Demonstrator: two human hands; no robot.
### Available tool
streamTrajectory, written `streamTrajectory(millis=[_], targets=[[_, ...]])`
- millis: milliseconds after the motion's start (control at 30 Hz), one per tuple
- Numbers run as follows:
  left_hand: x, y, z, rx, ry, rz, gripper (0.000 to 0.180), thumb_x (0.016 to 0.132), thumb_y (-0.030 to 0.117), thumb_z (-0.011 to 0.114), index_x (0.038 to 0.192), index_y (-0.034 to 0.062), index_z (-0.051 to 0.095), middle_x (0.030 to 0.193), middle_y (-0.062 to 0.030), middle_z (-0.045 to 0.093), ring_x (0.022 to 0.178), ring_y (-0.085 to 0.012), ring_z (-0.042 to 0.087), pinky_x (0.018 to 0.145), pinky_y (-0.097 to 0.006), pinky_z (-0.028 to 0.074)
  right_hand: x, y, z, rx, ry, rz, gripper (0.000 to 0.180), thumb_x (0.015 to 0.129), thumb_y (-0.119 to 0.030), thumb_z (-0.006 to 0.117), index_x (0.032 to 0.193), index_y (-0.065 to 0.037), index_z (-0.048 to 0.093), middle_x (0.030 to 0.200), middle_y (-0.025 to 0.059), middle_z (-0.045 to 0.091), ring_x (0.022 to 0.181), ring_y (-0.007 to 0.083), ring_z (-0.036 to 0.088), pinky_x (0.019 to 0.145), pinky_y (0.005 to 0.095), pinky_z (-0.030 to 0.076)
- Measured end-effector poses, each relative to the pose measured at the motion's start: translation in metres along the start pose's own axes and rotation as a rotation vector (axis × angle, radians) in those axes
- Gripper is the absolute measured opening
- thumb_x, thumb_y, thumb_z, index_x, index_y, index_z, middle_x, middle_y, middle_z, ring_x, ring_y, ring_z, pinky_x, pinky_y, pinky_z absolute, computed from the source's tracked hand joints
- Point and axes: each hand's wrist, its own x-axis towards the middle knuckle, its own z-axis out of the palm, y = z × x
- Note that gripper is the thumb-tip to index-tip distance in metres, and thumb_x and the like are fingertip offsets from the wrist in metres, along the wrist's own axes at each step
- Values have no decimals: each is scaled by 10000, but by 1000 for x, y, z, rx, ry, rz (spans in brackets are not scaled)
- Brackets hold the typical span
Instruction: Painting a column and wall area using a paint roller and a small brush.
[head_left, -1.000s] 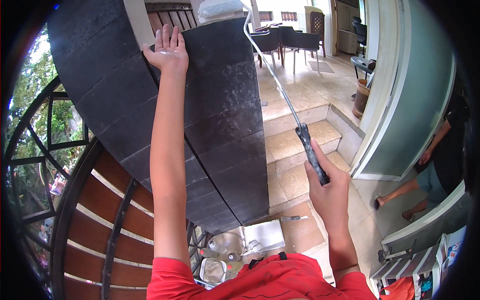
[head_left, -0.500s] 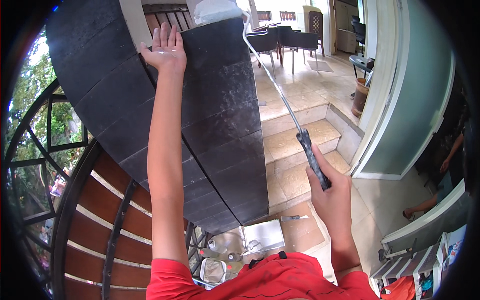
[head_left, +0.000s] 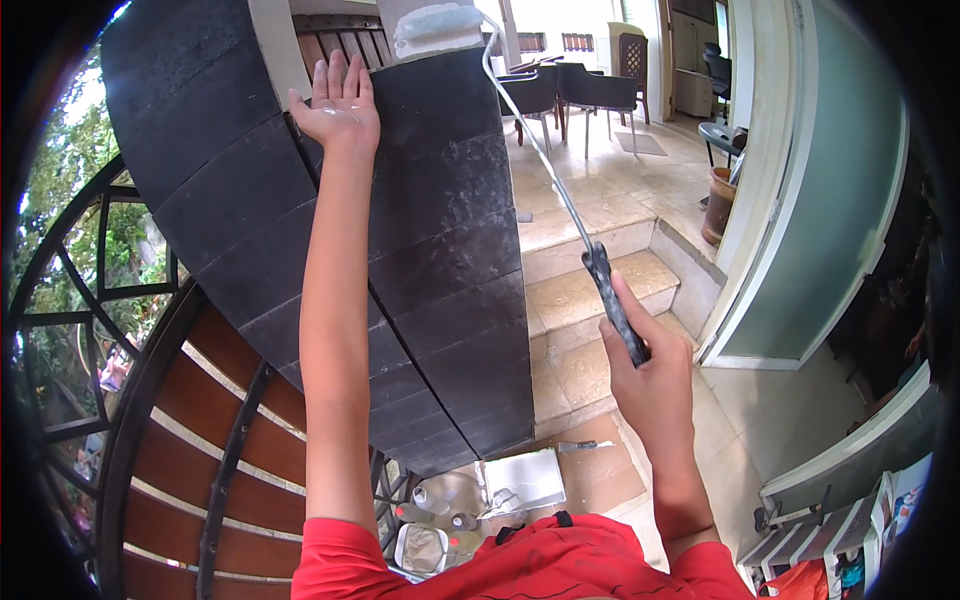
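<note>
The right hand (head_left: 652,375) grasped the roller (head_left: 438,28), its fingers wrapped round the black handle (head_left: 620,315). From there the rod (head_left: 548,168) ran up and away to the pale sleeve, which was at the top edge of the black wall (head_left: 440,240); whether it touched could not be told. The left hand (head_left: 340,112) was raised, palm up and fingers spread, holding nothing, with white smears on the palm. It showed in front of the wall's upper part; contact there could not be told.

Below, near the red shirt (head_left: 565,550), a white tray (head_left: 530,478) lay by the wall's foot, a white-tipped tool (head_left: 578,446) just beyond it. Bottles (head_left: 425,498) and a square tub (head_left: 423,550) stood to its left. Further out were a brown slatted gate (head_left: 258,440) on the left, steps (head_left: 610,290) on the right, then a frosted door (head_left: 850,190) and dark chairs (head_left: 597,85) beyond the steps
</note>
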Motion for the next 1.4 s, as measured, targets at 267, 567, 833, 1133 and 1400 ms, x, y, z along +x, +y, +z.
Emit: streamTrajectory(millis=[267, 567, 833, 1133, 1400], targets=[[-14, 9, -2, -19, -9, -26, 654, 873, 497, 251, 1323, 23, 281, 1303, -130, 406, 1163, -332, 421, 971, -382, 325, 9, 16, 30, 69, 70, -141, 391, 788, -4, 537, 1177, -28, 505, 639, 242, 453, 482, 268, 445, 501, 289, 404], [-119, -33, 0, -100, -81, -178, 639, 887, 451, 300, 1323, -13, 249, 1349, -163, 322, 1231, -332, 339, 1008, -387, 304, 61, -13, 25, 39, 51, -116, 368, 813, -45, 519, 1179, -15, 497, 598, 232, 426, 452, 288, 421, 478, 336, 376], [-242, -58, -51, -262, 94, -380, 651, 893, 478, 268, 1346, 14, 218, 1379, -137, 275, 1267, -316, 278, 1054, -372, 228, -2, 49, 41, -13, 2, -187, 442, 787, 12, 524, 1222, -8, 448, 636, 232, 470, 559, 359, 521, 502, 355, 402], [-370, -53, -133, -319, 500, -427, 630, 866, 499, 348, 1296, 39, 326, 1340, -123, 352, 1241, -325, 321, 1027, -390, 268, 76, 3, 61, -5, 70, -272, 455, 791, 4, 532, 1236, -10, 435, 655, 221, 507, 556, 331, 527, 517, 353, 412], [-398, -32, -166, -279, 575, -370, 591, 869, 468, 369, 1268, 31, 349, 1319, -119, 387, 1226, -340, 343, 1018, -414, 290, 28, 35, 75, 44, 33, -266, 444, 792, 14, 527, 1228, -15, 447, 660, 222, 516, 562, 336, 527, 516, 333, 416]])
